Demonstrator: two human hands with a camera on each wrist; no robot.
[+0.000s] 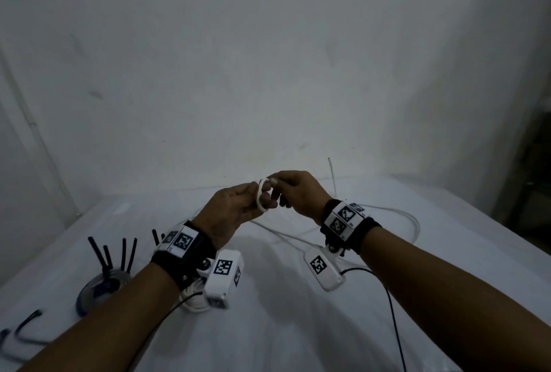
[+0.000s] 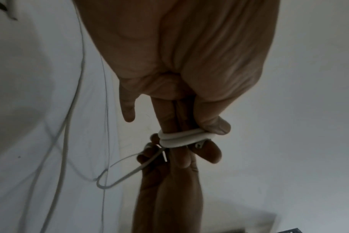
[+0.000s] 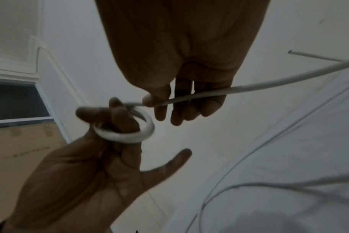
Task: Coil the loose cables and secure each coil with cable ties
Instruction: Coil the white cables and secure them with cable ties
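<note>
A white cable is wound in two small turns (image 2: 181, 138) round the fingers of my left hand (image 1: 268, 201), and the thumb (image 2: 215, 126) presses on the coil (image 1: 260, 196). My right hand (image 1: 275, 182) is right beside it and pinches the free run of the same cable (image 3: 199, 95) between thumb and fingers. In the right wrist view the coil (image 3: 127, 137) rings the left fingers. The loose remainder of the cable (image 1: 413, 222) lies in a wide loop on the white table behind my right wrist. Both hands are raised above the table.
A round holder (image 1: 101, 285) with several upright black sticks (image 1: 126, 252) stands at the left. A small white coil (image 1: 193, 298) lies under my left wrist. A dark cable (image 1: 28, 319) lies at the lower left. The wall is close behind.
</note>
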